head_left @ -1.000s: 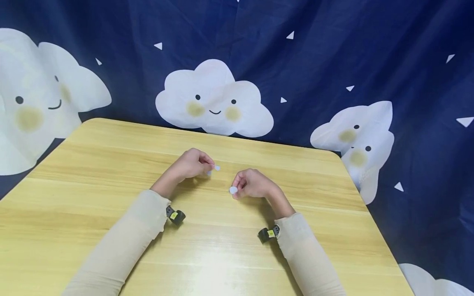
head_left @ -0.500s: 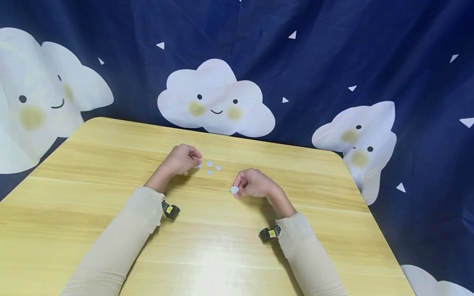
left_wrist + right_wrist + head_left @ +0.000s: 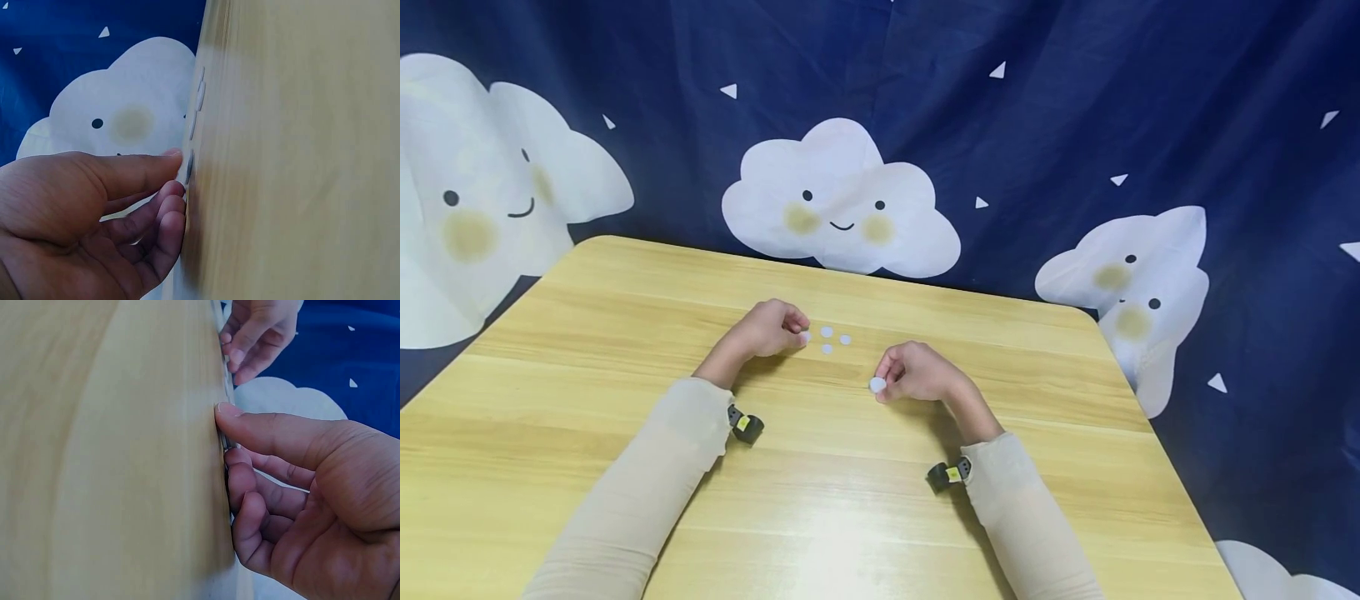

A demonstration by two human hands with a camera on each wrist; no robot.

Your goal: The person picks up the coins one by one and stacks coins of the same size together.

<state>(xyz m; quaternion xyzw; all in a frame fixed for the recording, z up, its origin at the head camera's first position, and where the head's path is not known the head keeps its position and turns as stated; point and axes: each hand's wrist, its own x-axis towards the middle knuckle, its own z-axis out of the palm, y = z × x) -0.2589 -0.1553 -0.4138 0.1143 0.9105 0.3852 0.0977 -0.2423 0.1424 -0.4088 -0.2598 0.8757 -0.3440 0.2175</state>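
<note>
My left hand [image 3: 769,327] is at the far middle of the table, thumb and fingertips at the edges of a small white disc [image 3: 189,166] on the wood. Just right of it several more flat white discs [image 3: 827,332] lie in a loose group. Nearer and to the right, my right hand [image 3: 917,372] pinches another white disc [image 3: 877,384] between thumb and fingers, low at the tabletop. In the right wrist view its edge [image 3: 225,440] looks layered and is partly hidden by the fingers.
The light wooden table [image 3: 820,467] has rounded far corners. Behind it hangs a dark blue curtain [image 3: 670,183] printed with white clouds and triangles. Small black cameras [image 3: 747,428] are strapped at both wrists, over beige sleeves [image 3: 632,492].
My left hand has moved left from the group, uncovering discs it hid a second ago, and its fingers have settled at the leftmost one. The right hand keeps its place and its disc.
</note>
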